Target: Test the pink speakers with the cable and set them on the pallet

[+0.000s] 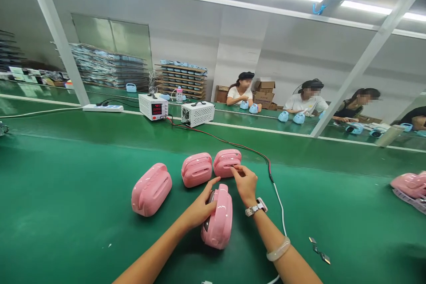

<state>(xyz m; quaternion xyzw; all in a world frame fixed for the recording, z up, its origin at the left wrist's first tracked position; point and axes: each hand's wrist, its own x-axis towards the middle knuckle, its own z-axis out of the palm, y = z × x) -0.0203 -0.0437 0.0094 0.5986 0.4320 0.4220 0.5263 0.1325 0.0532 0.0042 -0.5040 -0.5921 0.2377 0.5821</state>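
Note:
My left hand [199, 207] grips a pink portable speaker [222, 217] with a carry handle, tilted on end over the green bench. Its dark front faces left, partly hidden by my fingers. My right hand [245, 182] reaches farther out, thumb and fingertips pinched at the slot of another pink speaker [226, 159]. Whatever is in that pinch is too small to make out. Beside it on the left stands a similar pink speaker [196, 171]. One more pink speaker [151, 191] lies farther left, its slot and button row facing up.
Several small dark flat pieces [319, 250] lie at right. A red-black cable joined to a white cable [279, 199] runs past my right arm. Behind are a power supply [153, 107], a white vented box [198, 114] and a power strip [103, 108]. Co-workers sit across with blue speakers [298, 118].

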